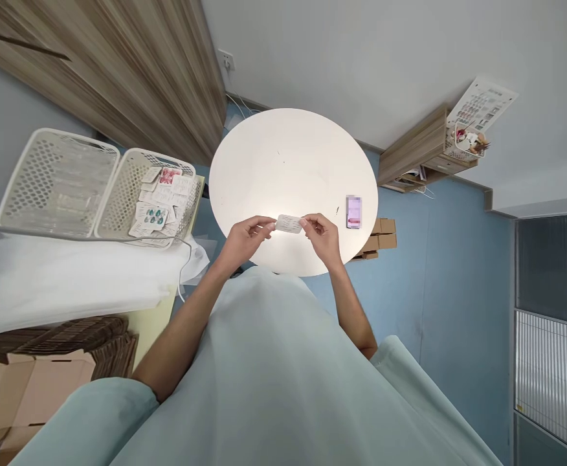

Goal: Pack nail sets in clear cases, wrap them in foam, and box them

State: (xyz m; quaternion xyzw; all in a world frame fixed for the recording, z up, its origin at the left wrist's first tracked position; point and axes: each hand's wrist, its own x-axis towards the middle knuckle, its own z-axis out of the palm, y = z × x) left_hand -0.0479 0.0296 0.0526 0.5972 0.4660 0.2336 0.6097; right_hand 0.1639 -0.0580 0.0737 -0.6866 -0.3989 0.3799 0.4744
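Note:
Between my two hands is a small blister pack (289,224), its pale printed backing turned up, held just above the round white table (283,155). My left hand (247,241) pinches its left end between thumb and fingers. At the other end, my right hand (322,235) grips the right edge the same way. Whatever lies on the underside of the pack is hidden. On the table to the right of my hands lies a phone (354,211) with a lit, blurred screen.
On the left, a white basket (100,213) holds several blister packs (156,218), beside another basket (35,139) with clear plastic. White sheeting (70,278) and cardboard boxes (65,382) lie nearer. Small cartons (387,234) stand right of the table; a wooden shelf (419,145) is against the wall.

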